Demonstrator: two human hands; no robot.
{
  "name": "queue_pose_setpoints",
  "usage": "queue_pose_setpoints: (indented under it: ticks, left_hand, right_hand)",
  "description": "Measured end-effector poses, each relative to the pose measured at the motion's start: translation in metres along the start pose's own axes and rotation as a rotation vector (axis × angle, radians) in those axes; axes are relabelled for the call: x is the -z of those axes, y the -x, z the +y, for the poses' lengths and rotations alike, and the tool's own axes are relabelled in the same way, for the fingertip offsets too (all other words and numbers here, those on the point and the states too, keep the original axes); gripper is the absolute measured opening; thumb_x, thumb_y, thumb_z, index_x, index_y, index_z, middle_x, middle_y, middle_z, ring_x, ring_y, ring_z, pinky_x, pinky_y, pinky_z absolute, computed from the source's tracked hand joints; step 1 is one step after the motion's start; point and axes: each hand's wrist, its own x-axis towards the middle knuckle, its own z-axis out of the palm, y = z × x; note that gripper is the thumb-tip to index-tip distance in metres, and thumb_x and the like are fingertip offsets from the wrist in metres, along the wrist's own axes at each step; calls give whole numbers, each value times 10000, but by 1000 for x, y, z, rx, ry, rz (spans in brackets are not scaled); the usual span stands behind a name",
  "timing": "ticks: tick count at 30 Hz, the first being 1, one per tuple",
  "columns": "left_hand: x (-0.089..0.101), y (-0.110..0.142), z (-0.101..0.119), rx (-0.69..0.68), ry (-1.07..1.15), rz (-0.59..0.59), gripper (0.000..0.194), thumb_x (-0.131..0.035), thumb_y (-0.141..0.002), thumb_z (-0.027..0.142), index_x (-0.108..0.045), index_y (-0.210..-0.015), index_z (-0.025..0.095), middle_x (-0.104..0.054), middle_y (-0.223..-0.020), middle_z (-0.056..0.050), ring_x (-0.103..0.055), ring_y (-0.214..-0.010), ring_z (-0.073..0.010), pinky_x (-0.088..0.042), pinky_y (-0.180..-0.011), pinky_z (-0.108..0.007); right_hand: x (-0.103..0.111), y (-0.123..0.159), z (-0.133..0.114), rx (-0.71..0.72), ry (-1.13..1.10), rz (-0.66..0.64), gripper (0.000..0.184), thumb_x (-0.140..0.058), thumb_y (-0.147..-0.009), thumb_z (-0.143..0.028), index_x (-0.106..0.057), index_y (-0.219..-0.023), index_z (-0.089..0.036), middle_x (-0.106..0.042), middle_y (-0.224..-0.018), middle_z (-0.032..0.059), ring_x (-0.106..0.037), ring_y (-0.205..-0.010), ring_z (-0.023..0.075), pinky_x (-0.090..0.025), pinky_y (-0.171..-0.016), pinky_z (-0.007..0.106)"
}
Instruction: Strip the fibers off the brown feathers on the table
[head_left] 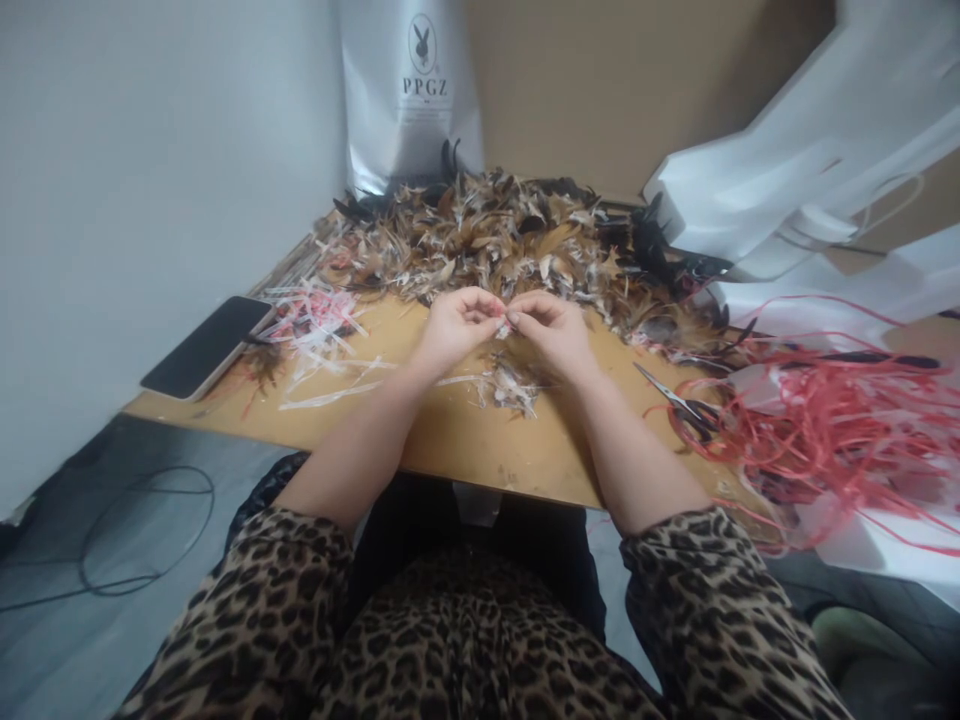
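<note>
My left hand [466,325] and my right hand [553,332] meet over the middle of the wooden table [465,445], fingertips pinched close together. Between them is a small pink-and-white piece [503,326], mostly covered by the fingers; whether it is string, feather or both I cannot tell. Just below the hands lies a little heap of pale feather scraps [511,388]. Beyond them spreads a big pile of brown, black and white feathers [495,235].
Scissors [686,402] lie at the right beside a tangle of red plastic string [855,430]. Pink and white strips [319,320] and a phone [210,345] are on the left. A silver bag [412,120] stands behind the feathers. White machine-like casing [795,150] juts in at the right.
</note>
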Motion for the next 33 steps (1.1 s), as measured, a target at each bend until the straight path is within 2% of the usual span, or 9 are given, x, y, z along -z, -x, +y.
queue_pose_setpoints:
  ticks: [3, 7, 14, 19, 27, 33]
  left_hand:
    - [-1, 2, -1, -81, -112, 26, 130, -716, -660, 213, -647, -752, 152, -652, -730, -20, -583, -660, -102, -457, -628, -221]
    - [-1, 4, -1, -125, -205, 69, 98, -692, -670, 165, -665, -764, 171, -649, -763, -19, -571, -691, -112, -439, -638, -222]
    - [-2, 6, 1, -176, -283, 85, 132, -652, -694, 121, -681, -807, 184, -638, -809, -22, -549, -707, -115, -420, -660, -228]
    - [-4, 8, 1, -238, -344, 58, 128, -627, -725, 141, -681, -830, 192, -640, -826, -26, -534, -694, -114, -420, -660, -233]
    - [-5, 9, 3, -250, -379, 15, 125, -618, -739, 141, -673, -840, 189, -636, -837, -33, -557, -717, -121, -438, -664, -235]
    - [-2, 7, -5, -389, -464, -7, 123, -594, -773, 151, -663, -871, 178, -639, -835, -26, -579, -711, -105, -455, -634, -215]
  right_hand:
    - [1, -1, 0, 21, 48, 0, 125, -702, -724, -333, -700, -700, -210, -658, -773, 26, -587, -766, 159, -463, -778, 324]
    - [1, -1, -2, 14, 83, 4, 108, -697, -720, -314, -702, -707, -207, -659, -773, 26, -586, -765, 159, -463, -772, 321]
    - [0, -1, -5, -91, 39, 15, 79, -708, -686, -272, -708, -705, -194, -680, -730, 16, -589, -708, 150, -463, -724, 308]
    - [3, -3, -3, -148, 15, -5, 121, -727, -663, -294, -728, -706, -181, -699, -709, 18, -596, -679, 142, -463, -701, 291]
    - [14, -4, 3, -265, -10, -135, 238, -757, -639, -379, -760, -767, -178, -725, -741, 35, -606, -667, 147, -471, -681, 288]
    - [16, -5, 6, -254, 35, -156, 220, -738, -657, -351, -763, -781, -171, -727, -753, 36, -614, -686, 152, -464, -683, 277]
